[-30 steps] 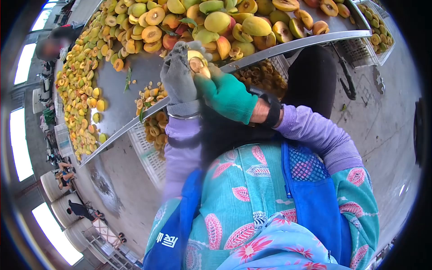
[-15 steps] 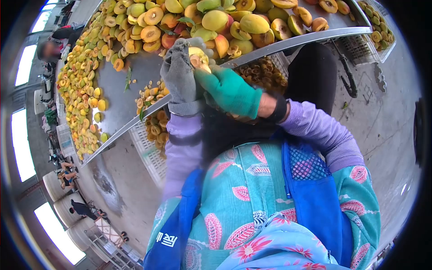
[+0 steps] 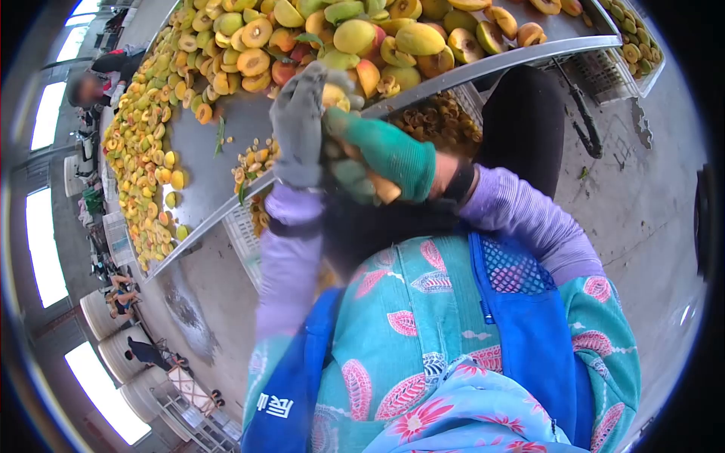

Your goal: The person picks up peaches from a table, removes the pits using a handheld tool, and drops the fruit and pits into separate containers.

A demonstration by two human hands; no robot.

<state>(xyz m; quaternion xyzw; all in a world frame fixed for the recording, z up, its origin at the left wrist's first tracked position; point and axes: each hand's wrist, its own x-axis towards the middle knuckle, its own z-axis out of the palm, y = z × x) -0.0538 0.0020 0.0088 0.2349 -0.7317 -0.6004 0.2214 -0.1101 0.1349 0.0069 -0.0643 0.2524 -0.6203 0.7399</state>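
My left hand, in a grey glove, is closed round a yellow peach at the tray's front edge. Against it, on the right, is my right hand in a green glove, its thumb close to that fruit. The right fingers curl underneath, and a yellow-orange peach piece sticks out below them. The fingers are partly blurred, and whether a tool is among them cannot be made out. Many halved and whole peaches are heaped just beyond both hands on the metal tray.
Below the tray edge, a crate and a container of brown fruit pieces stand near my legs. Another crate of peaches is at upper right. A person is at upper left, with others farther off.
My right hand has shifted slightly left and turned, and a peach piece now shows beneath its fingers. My left hand's fingers cover more of the fruit. The view has shifted slightly.
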